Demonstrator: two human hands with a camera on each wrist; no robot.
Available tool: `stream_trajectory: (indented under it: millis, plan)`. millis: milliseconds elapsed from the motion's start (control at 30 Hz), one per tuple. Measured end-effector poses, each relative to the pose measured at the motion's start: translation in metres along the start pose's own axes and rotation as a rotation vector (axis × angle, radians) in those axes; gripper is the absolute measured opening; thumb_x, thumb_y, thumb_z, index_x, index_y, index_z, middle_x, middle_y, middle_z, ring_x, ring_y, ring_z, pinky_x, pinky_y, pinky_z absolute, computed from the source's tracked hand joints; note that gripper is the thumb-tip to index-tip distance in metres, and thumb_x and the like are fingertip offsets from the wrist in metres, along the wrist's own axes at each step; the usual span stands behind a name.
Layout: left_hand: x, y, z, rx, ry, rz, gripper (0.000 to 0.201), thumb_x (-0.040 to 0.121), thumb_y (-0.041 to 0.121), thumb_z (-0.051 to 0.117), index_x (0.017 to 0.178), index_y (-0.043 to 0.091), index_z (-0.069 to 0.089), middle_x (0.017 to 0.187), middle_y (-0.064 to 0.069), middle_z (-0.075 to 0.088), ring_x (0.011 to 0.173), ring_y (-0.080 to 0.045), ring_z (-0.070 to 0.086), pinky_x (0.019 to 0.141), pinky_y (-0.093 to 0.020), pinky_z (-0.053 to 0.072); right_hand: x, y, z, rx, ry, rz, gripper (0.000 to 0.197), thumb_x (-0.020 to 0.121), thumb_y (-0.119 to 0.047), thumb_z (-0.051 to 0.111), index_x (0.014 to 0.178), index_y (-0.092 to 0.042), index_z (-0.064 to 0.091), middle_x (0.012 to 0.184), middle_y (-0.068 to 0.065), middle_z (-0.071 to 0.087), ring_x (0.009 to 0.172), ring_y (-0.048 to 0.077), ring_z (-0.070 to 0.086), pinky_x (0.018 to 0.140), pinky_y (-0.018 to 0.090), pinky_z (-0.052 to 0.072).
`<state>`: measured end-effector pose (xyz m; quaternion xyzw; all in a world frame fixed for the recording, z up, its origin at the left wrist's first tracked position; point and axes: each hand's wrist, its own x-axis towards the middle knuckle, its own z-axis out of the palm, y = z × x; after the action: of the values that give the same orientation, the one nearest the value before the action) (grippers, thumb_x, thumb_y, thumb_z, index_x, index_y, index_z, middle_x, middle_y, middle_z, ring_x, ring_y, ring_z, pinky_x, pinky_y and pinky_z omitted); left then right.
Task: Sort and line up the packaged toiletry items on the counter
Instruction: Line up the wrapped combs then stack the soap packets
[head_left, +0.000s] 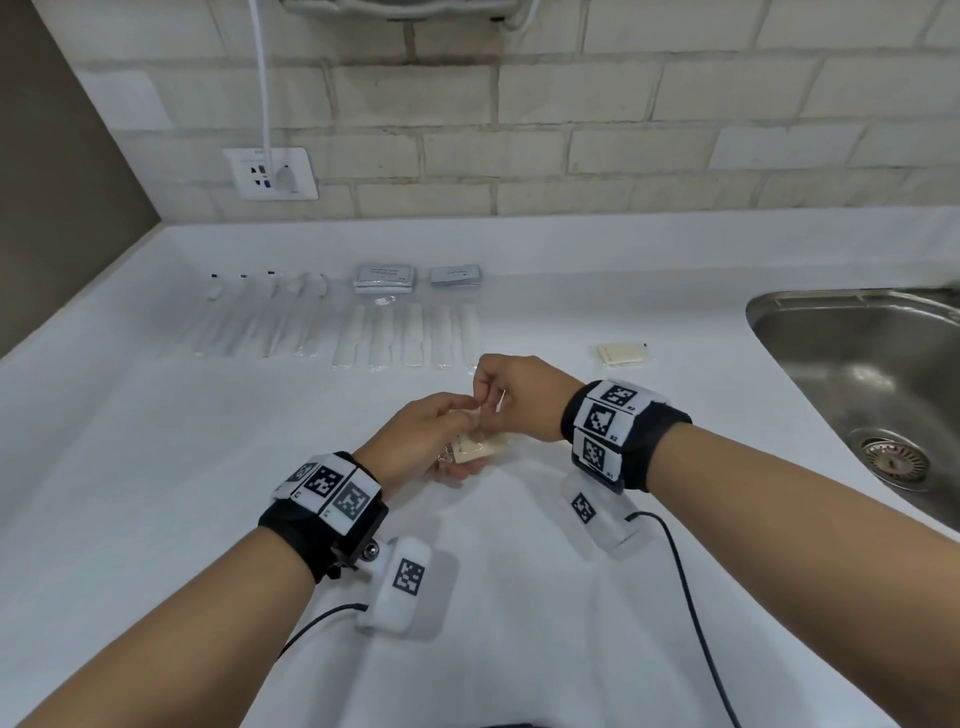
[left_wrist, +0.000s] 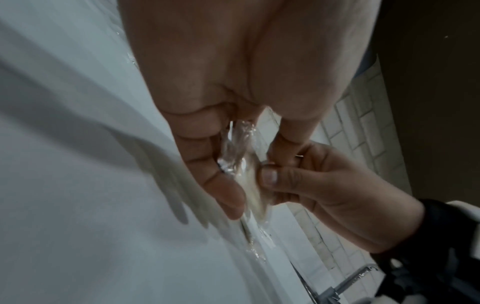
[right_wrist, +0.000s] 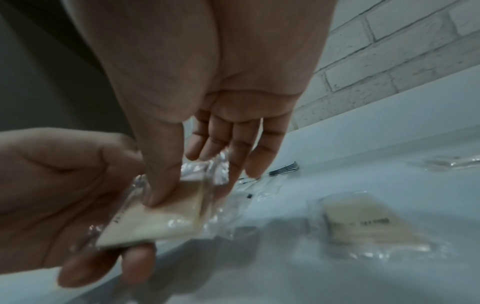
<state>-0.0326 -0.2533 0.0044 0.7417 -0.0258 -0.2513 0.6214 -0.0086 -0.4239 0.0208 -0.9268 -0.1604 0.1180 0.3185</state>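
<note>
Soap packet (head_left: 479, 448), cream bar in clear wrap: held above the counter (head_left: 156, 467), between both hands at centre front. Left hand (head_left: 415, 441) cradles it from below, fingers curled under, thumb over the top. Right hand (head_left: 511, 395) pinches the loose wrap at the far end with thumb and forefinger; its other fingers hang relaxed. Likely purpose: flattening or turning the packet before laying it down.

Beyond the fingertips: a row of toothbrush packets (head_left: 260, 317), a row of comb packets (head_left: 410, 335), and two stacks of grey sachets (head_left: 415, 275). Right of the right-hand fingers lies a second soap packet (head_left: 623, 354), apart from the rows; probable partner slot.

Sink (head_left: 857, 374) rim lies further right; bare counter between it and the second packet gives room, so drift that way should be limited.
</note>
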Motion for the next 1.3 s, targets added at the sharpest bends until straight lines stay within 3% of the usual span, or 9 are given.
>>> stream_trajectory:
  millis: [200,400,567,733,867,1000,1100,1200,1300]
  plan:
    - [-0.002,-0.011,-0.018,0.038,0.006,0.024,0.034,0.095,0.002,0.043,0.123,0.016,0.055,0.096,-0.017,0.07,0.064,-0.02,0.071,0.054,-0.025,0.054,-0.004,0.007,-0.014,-0.076,0.057,0.08,0.036,0.075,-0.043,0.075,0.101,-0.027,0.057,0.103,-0.014,0.057,0.083,0.012,0.058,0.071,0.026,0.045]
    - [0.011,-0.026,-0.034,-0.035,0.003,0.016,0.031,0.096,-0.001,0.04,0.119,0.014,0.055,0.113,-0.02,0.061,0.074,-0.025,0.069,0.064,-0.028,0.058,0.02,0.066,-0.051,-0.262,0.138,0.39,0.04,0.092,-0.015,0.052,0.131,-0.021,0.049,0.137,0.0,0.052,0.118,0.022,0.054,0.102,0.034,0.043]
    - [0.018,-0.032,-0.037,-0.099,-0.052,-0.025,0.032,0.098,-0.002,0.038,0.124,0.011,0.051,0.109,-0.017,0.061,0.079,-0.027,0.066,0.071,-0.028,0.06,0.027,0.102,-0.064,-0.462,0.027,0.602,0.058,0.092,-0.008,0.042,0.146,-0.024,0.03,0.148,0.005,0.04,0.131,0.03,0.045,0.107,0.042,0.04]
    - [0.019,-0.033,-0.036,-0.098,-0.049,-0.03,0.031,0.098,-0.001,0.038,0.125,0.01,0.05,0.108,-0.016,0.061,0.08,-0.025,0.066,0.072,-0.026,0.06,0.028,0.111,-0.057,-0.627,0.054,0.597,0.042,0.095,-0.019,0.041,0.137,-0.015,0.04,0.132,0.011,0.046,0.121,0.033,0.046,0.099,0.041,0.041]
    - [0.018,-0.029,-0.033,-0.062,-0.04,-0.023,0.032,0.098,-0.002,0.037,0.125,0.01,0.05,0.115,-0.014,0.057,0.081,-0.025,0.064,0.072,-0.026,0.059,0.026,0.105,-0.063,-0.653,-0.002,0.64,0.044,0.087,-0.032,0.06,0.125,-0.011,0.055,0.123,0.012,0.057,0.114,0.034,0.054,0.094,0.038,0.046]
    - [0.015,-0.029,-0.033,-0.054,-0.045,-0.042,0.032,0.098,-0.001,0.037,0.126,0.011,0.049,0.121,-0.016,0.055,0.084,-0.025,0.064,0.072,-0.023,0.059,0.02,0.096,-0.066,-0.585,-0.122,0.604,0.053,0.079,-0.02,0.074,0.125,-0.001,0.056,0.126,0.015,0.06,0.116,0.034,0.057,0.088,0.033,0.047]
    - [0.012,-0.03,-0.031,-0.063,-0.028,-0.034,0.032,0.099,0.0,0.037,0.126,0.011,0.048,0.125,-0.017,0.052,0.086,-0.025,0.063,0.075,-0.023,0.059,0.018,0.081,-0.06,-0.534,-0.1,0.524,0.054,0.079,-0.014,0.075,0.127,-0.008,0.049,0.13,0.009,0.053,0.116,0.028,0.053,0.081,0.028,0.039]
    - [0.01,-0.029,-0.029,-0.041,-0.011,-0.025,0.033,0.099,0.001,0.038,0.128,0.011,0.048,0.131,-0.017,0.048,0.089,-0.026,0.062,0.078,-0.023,0.058,0.017,0.064,-0.061,-0.477,-0.089,0.408,0.037,0.08,-0.006,0.071,0.112,-0.013,0.054,0.123,0.007,0.055,0.098,0.023,0.051,0.078,0.028,0.042]
    - [0.007,-0.027,-0.028,-0.036,-0.001,-0.02,0.032,0.098,0.0,0.037,0.126,0.011,0.048,0.132,-0.017,0.048,0.088,-0.024,0.062,0.076,-0.023,0.058,0.017,0.044,-0.061,-0.459,-0.212,0.261,0.029,0.079,-0.004,0.07,0.097,-0.016,0.052,0.103,0.001,0.051,0.077,0.014,0.047,0.057,0.019,0.036]
